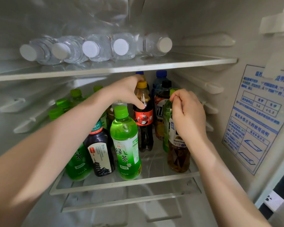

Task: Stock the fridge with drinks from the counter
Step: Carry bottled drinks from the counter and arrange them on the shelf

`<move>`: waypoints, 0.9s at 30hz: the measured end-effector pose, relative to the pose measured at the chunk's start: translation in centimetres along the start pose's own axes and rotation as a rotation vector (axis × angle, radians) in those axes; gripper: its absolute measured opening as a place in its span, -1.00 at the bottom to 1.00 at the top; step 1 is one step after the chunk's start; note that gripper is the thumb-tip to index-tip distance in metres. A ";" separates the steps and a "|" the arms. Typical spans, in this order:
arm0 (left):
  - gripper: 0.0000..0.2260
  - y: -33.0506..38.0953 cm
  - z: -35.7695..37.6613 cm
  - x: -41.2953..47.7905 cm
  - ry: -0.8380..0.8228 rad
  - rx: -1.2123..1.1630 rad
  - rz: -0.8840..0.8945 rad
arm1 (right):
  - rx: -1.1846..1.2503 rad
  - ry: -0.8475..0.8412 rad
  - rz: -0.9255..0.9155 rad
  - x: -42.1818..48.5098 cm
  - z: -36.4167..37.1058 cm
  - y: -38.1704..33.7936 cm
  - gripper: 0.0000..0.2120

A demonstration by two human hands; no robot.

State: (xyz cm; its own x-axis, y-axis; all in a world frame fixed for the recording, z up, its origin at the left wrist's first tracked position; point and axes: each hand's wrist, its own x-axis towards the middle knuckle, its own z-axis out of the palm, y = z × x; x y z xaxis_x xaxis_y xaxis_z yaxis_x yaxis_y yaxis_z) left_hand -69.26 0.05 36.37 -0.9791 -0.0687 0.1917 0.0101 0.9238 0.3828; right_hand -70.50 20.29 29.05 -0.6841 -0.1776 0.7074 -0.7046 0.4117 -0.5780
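Glass shelf (154,166) beneath both hands, left hand (126,92) curled round neck of yellow-capped cola bottle (144,120), right hand (188,117) pinching green bottle (167,117) by its cap, brown tea bottle (178,158) under right palm

Arms stretched forward, left hand (129,92) and right hand (188,117) both gripping

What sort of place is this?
Inside an open fridge, probably a domestic one: water bottles lying on the upper shelf, a cola bottle and tea bottles standing on the lower shelf, a settings label on the side wall.
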 end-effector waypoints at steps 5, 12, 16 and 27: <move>-0.24 -0.7 0.0 0.6 -0.028 -0.147 -0.002 | 0.019 0.007 -0.002 -0.1 0.1 0.0 -0.83; -0.26 -1.0 -0.1 0.8 -0.021 -0.142 0.034 | 0.020 0.011 -0.009 -0.1 0.1 0.0 -0.83; -0.26 -0.7 -0.1 0.7 -0.037 -0.131 0.034 | 0.022 0.014 -0.012 -0.1 0.1 0.0 -0.84; -0.91 0.0 -2.0 2.2 0.039 -0.387 -0.222 | 0.030 0.009 -0.025 -0.1 0.0 0.0 -0.84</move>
State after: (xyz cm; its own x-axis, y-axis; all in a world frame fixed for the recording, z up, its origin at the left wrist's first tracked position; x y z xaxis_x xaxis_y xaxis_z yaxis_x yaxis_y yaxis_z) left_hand -71.03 -0.86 38.55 -0.9577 -0.2705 0.0980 -0.1166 0.6765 0.7271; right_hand -70.44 20.36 28.96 -0.6646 -0.1796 0.7252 -0.7269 0.3800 -0.5720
